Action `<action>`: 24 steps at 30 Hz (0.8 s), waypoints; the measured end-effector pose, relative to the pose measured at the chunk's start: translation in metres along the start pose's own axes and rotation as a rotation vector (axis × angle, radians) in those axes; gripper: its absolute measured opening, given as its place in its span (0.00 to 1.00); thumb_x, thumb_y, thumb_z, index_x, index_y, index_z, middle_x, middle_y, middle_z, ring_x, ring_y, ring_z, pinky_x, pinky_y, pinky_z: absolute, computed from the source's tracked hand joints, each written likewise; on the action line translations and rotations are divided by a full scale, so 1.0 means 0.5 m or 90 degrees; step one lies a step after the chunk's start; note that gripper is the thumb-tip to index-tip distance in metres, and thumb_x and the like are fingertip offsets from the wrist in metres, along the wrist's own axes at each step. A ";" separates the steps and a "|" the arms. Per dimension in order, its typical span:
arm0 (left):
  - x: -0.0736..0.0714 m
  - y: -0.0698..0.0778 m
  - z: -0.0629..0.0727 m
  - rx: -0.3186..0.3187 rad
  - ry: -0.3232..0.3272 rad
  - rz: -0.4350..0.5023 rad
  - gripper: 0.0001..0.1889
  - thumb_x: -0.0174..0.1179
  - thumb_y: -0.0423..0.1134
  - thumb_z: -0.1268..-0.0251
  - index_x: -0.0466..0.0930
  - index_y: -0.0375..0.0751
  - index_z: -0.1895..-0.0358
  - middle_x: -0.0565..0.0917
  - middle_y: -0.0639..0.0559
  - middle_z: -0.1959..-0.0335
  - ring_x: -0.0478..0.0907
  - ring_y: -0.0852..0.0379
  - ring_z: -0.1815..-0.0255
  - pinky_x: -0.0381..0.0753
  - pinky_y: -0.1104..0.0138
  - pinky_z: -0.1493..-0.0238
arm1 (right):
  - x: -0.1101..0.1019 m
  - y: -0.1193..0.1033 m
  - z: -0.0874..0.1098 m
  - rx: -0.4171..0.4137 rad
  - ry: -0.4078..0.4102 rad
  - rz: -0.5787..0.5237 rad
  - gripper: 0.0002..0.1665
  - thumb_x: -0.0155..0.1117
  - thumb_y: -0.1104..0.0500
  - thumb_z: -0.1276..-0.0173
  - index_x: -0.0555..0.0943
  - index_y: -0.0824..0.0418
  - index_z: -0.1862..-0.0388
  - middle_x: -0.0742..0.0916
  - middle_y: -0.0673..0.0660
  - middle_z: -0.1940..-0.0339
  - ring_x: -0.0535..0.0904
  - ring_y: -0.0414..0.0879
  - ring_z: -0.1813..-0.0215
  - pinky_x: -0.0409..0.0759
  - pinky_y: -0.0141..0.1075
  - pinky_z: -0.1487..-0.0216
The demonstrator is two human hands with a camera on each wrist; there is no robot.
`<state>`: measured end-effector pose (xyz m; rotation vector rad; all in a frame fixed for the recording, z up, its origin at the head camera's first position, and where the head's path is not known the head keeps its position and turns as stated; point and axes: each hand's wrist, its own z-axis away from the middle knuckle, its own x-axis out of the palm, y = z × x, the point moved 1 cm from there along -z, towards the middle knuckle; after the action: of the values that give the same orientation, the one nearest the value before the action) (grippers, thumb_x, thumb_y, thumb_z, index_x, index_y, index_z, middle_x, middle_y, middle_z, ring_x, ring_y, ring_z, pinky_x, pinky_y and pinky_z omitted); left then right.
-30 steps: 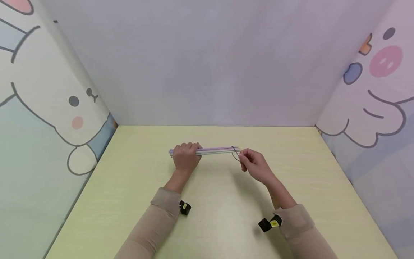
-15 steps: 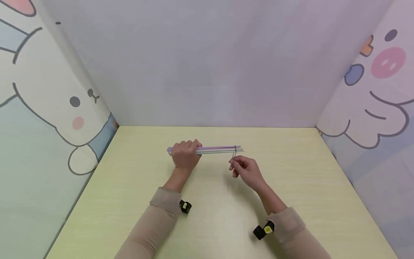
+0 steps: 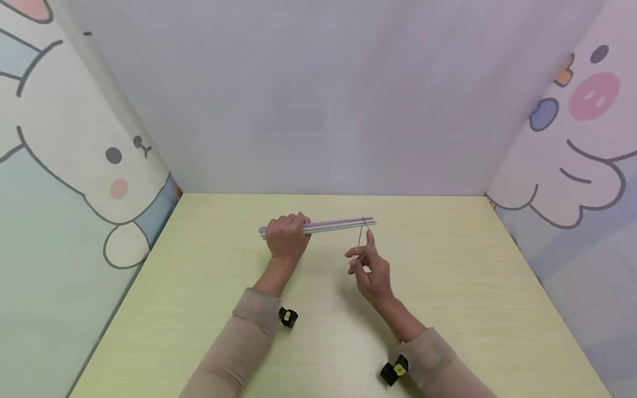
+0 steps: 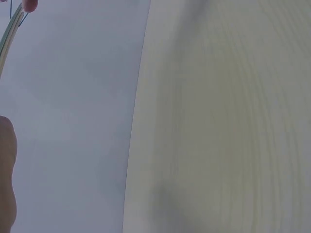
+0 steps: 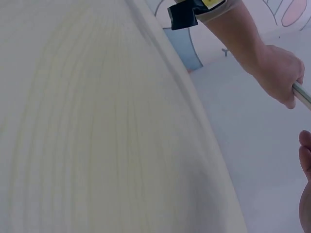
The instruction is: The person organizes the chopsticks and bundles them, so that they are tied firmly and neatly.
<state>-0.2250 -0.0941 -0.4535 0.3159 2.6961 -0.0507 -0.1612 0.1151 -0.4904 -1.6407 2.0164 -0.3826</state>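
Observation:
In the head view my left hand (image 3: 287,235) grips a bundle of thin purple, white and pale green sticks (image 3: 335,225) near its left end, holding it roughly level above the table. A thin dark elastic band (image 3: 360,237) loops round the bundle's right end and stretches down to my right hand (image 3: 372,273). There, thumb and fingers pinch the band while the index finger points up inside its stretched loop. The left wrist view catches the sticks (image 4: 8,39) at its upper left edge. In the right wrist view the left fist (image 5: 279,73) wraps round the sticks (image 5: 302,94).
A pale yellow table (image 3: 308,342) spreads beneath both hands. Behind it rises a plain light wall (image 3: 318,110), with cartoon-printed panels (image 3: 572,138) at both sides. Black wrist cameras (image 3: 394,370) sit by the beige sleeves (image 3: 428,359).
My right hand has moved left and down, drawing the elastic band down below the sticks, and its index finger has straightened upward. The bundle's right end has risen slightly; the left hand keeps its grip.

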 end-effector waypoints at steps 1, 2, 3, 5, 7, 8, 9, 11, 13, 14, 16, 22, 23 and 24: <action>-0.001 0.001 -0.002 -0.002 0.001 0.001 0.12 0.61 0.33 0.48 0.72 0.42 0.86 0.74 0.52 0.90 0.66 0.54 0.91 0.61 0.63 0.86 | 0.001 -0.006 0.002 0.037 0.018 -0.020 0.40 0.55 0.59 0.22 0.51 0.78 0.23 0.87 0.63 0.66 0.80 0.44 0.80 0.80 0.25 0.62; -0.002 0.002 -0.003 -0.003 0.001 0.003 0.12 0.61 0.33 0.48 0.72 0.42 0.86 0.74 0.52 0.90 0.66 0.54 0.91 0.61 0.63 0.86 | 0.003 -0.013 0.004 0.084 0.036 -0.045 0.39 0.54 0.63 0.22 0.49 0.77 0.22 0.87 0.65 0.65 0.80 0.44 0.79 0.80 0.25 0.61; -0.003 0.003 -0.004 -0.003 0.000 0.002 0.12 0.61 0.33 0.47 0.73 0.42 0.86 0.74 0.52 0.90 0.66 0.53 0.91 0.61 0.63 0.86 | 0.005 -0.020 0.006 0.137 0.054 -0.078 0.39 0.53 0.67 0.22 0.47 0.75 0.21 0.87 0.65 0.64 0.81 0.44 0.78 0.80 0.26 0.62; -0.006 0.005 -0.005 0.000 -0.002 0.000 0.12 0.61 0.33 0.48 0.73 0.42 0.86 0.74 0.52 0.90 0.66 0.53 0.91 0.61 0.63 0.85 | 0.008 -0.035 0.007 0.246 0.087 -0.143 0.39 0.49 0.71 0.22 0.46 0.71 0.19 0.87 0.63 0.63 0.82 0.43 0.77 0.81 0.26 0.63; -0.008 0.007 -0.005 0.005 -0.007 -0.003 0.12 0.62 0.34 0.48 0.73 0.42 0.86 0.75 0.52 0.90 0.66 0.53 0.91 0.61 0.63 0.85 | 0.011 -0.044 0.006 0.342 0.115 -0.206 0.37 0.47 0.69 0.20 0.47 0.67 0.18 0.88 0.58 0.63 0.82 0.42 0.76 0.81 0.28 0.67; -0.009 0.008 -0.004 0.007 -0.009 -0.004 0.12 0.62 0.33 0.49 0.73 0.42 0.86 0.75 0.52 0.90 0.66 0.53 0.91 0.61 0.63 0.86 | 0.013 -0.047 0.004 0.381 0.123 -0.234 0.36 0.47 0.65 0.19 0.49 0.66 0.18 0.88 0.56 0.63 0.82 0.41 0.76 0.82 0.29 0.67; -0.010 0.010 -0.004 0.008 -0.009 -0.004 0.12 0.62 0.33 0.49 0.73 0.42 0.86 0.75 0.52 0.91 0.66 0.53 0.92 0.61 0.63 0.86 | 0.014 -0.047 0.001 0.416 0.128 -0.260 0.35 0.48 0.61 0.18 0.51 0.65 0.18 0.88 0.53 0.63 0.82 0.41 0.76 0.82 0.30 0.67; -0.011 0.012 -0.004 0.008 -0.009 -0.002 0.12 0.63 0.33 0.50 0.73 0.42 0.86 0.74 0.52 0.91 0.65 0.54 0.92 0.61 0.63 0.86 | 0.015 -0.045 -0.009 0.458 0.126 -0.290 0.31 0.49 0.56 0.18 0.61 0.71 0.24 0.88 0.51 0.63 0.82 0.40 0.76 0.83 0.31 0.66; -0.013 0.016 -0.005 0.007 -0.005 0.004 0.12 0.63 0.33 0.50 0.73 0.42 0.86 0.75 0.52 0.90 0.66 0.54 0.91 0.62 0.63 0.86 | 0.016 -0.041 -0.017 0.479 0.117 -0.312 0.30 0.50 0.53 0.19 0.69 0.77 0.33 0.89 0.50 0.64 0.82 0.40 0.76 0.83 0.32 0.65; -0.014 0.018 -0.006 0.007 -0.003 0.007 0.12 0.63 0.33 0.49 0.73 0.42 0.86 0.75 0.52 0.90 0.66 0.53 0.91 0.62 0.63 0.86 | 0.015 -0.039 -0.019 0.485 0.112 -0.315 0.28 0.50 0.54 0.18 0.71 0.79 0.36 0.89 0.50 0.64 0.82 0.40 0.76 0.83 0.32 0.64; -0.016 0.023 -0.007 0.008 -0.002 0.012 0.12 0.63 0.34 0.49 0.73 0.42 0.86 0.75 0.52 0.90 0.67 0.53 0.91 0.63 0.63 0.85 | 0.014 -0.035 -0.021 0.490 0.104 -0.310 0.24 0.49 0.58 0.18 0.74 0.80 0.40 0.89 0.49 0.66 0.83 0.39 0.76 0.83 0.32 0.65; -0.016 0.035 -0.008 0.031 0.004 0.019 0.12 0.63 0.34 0.49 0.73 0.42 0.86 0.76 0.52 0.90 0.66 0.54 0.91 0.63 0.64 0.86 | 0.014 -0.035 -0.011 0.477 0.044 -0.254 0.25 0.53 0.61 0.20 0.71 0.68 0.28 0.90 0.48 0.68 0.84 0.40 0.75 0.82 0.32 0.66; -0.015 0.035 -0.007 0.034 0.005 0.019 0.12 0.63 0.34 0.50 0.73 0.42 0.86 0.76 0.52 0.90 0.66 0.54 0.91 0.63 0.64 0.86 | 0.013 -0.033 -0.010 0.473 0.036 -0.246 0.26 0.54 0.60 0.20 0.71 0.67 0.28 0.90 0.48 0.68 0.84 0.40 0.75 0.82 0.32 0.66; -0.015 0.035 -0.007 0.036 0.005 0.018 0.12 0.63 0.35 0.50 0.73 0.42 0.86 0.76 0.52 0.90 0.66 0.54 0.91 0.62 0.65 0.86 | 0.012 -0.031 -0.010 0.471 0.035 -0.240 0.26 0.55 0.58 0.21 0.71 0.68 0.28 0.90 0.48 0.68 0.84 0.40 0.75 0.82 0.32 0.66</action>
<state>-0.2160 -0.0783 -0.4470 0.3720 2.7017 -0.1174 -0.1519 0.1052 -0.4794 -1.4980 1.3241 -1.1570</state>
